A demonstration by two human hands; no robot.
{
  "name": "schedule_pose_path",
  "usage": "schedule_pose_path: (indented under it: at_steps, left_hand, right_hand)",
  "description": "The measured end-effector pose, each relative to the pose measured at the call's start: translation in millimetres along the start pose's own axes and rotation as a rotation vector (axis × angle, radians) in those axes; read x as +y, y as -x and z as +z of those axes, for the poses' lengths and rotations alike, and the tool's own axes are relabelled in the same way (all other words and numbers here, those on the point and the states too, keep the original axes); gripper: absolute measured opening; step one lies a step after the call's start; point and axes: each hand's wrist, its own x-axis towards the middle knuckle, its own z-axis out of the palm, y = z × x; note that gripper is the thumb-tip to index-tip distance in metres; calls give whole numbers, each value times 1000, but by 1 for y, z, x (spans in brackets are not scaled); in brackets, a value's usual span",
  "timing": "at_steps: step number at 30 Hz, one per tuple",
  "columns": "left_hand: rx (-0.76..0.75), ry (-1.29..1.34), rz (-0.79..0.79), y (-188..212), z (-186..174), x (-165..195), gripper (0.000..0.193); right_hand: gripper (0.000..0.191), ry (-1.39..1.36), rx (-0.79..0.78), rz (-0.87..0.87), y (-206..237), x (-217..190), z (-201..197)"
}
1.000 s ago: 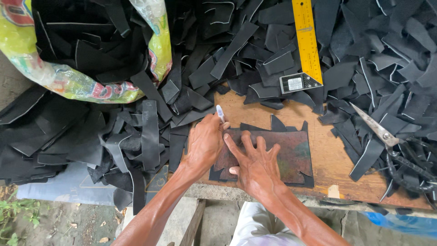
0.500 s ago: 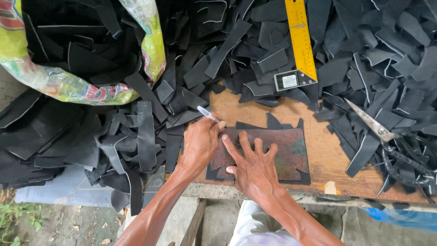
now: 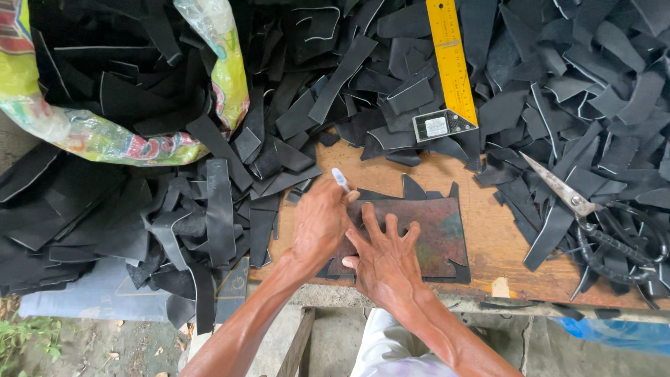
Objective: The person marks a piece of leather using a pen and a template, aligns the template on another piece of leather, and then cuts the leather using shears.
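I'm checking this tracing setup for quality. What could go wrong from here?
1. The right hand alone pins the template on the black sheet beneath; if it slips, the traced line may drift.
2. The left hand works the pen close to the right hand's fingers, so the line could get bumped.
3. Loose black scraps crowd the board and might slide under the template.

Wooden workbench (image 3: 502, 230), daylight; concrete ground (image 3: 105, 342) below (grass (image 3: 17, 335) at corner).
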Motion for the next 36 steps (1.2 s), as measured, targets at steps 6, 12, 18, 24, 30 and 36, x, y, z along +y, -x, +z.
schedule_pose_path:
  at_steps: [6,12,18,24,30,36]
  left_hand:
    - [-27,109,-69,0,4,1,15]
    - [-139,22,-252,-2,-12,-6,14]
    - [-6,44,-105,-3,-13,-17,12]
    - [-31,247,-250,0,-22,-24,18]
    - [14,377,-281,-1,-23,-28,15]
    - [-14,230,-201,2,-21,-32,14]
  right_hand:
    - [74,6,37,-20,0,4,5]
    - [88,-14,20,-16,-1,3,1]
    - [91,19,-20,-3,-3,1,-5]
    - [90,21,-10,-6,-3,0,-5]
    - [90,21,17,-11,-2,0,-3]
    - [89,25,31,-16,-2,1,-1]
